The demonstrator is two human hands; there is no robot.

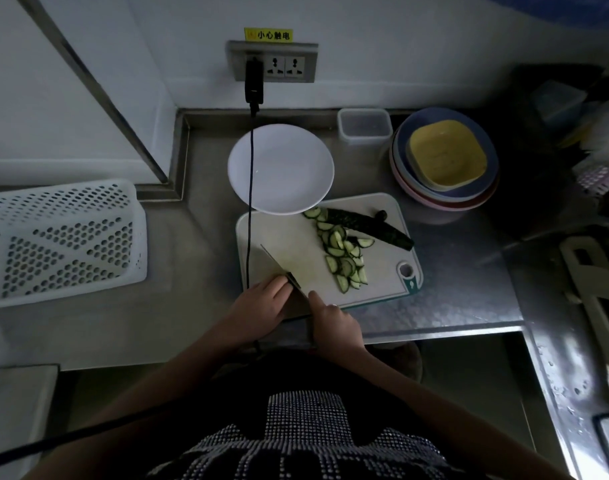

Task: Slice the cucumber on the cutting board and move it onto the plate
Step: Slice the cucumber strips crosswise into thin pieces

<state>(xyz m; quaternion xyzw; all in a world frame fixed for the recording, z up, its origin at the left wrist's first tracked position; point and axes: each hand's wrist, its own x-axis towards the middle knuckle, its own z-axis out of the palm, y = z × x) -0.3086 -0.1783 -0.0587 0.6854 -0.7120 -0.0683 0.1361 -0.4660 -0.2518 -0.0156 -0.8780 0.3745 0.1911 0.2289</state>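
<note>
A white cutting board (282,233) lies on the steel counter. Several half-moon cucumber slices (344,259) are spread along its right part. An uncut long cucumber piece (372,227) lies behind them, with a small end stub (381,214) beside it. My left hand (261,304) holds down a short dark cucumber piece (292,279) at the board's near left. My right hand (334,320) grips a knife (279,265); its blade stands against that piece. The white plate (289,161) sits behind the board and has no food on it.
A black cable (250,188) hangs from the wall socket across the plate and board. A white perforated basket (60,240) lies at left. Stacked bowls (445,161) and a clear container (364,128) stand at back right. A sink (469,382) opens at near right.
</note>
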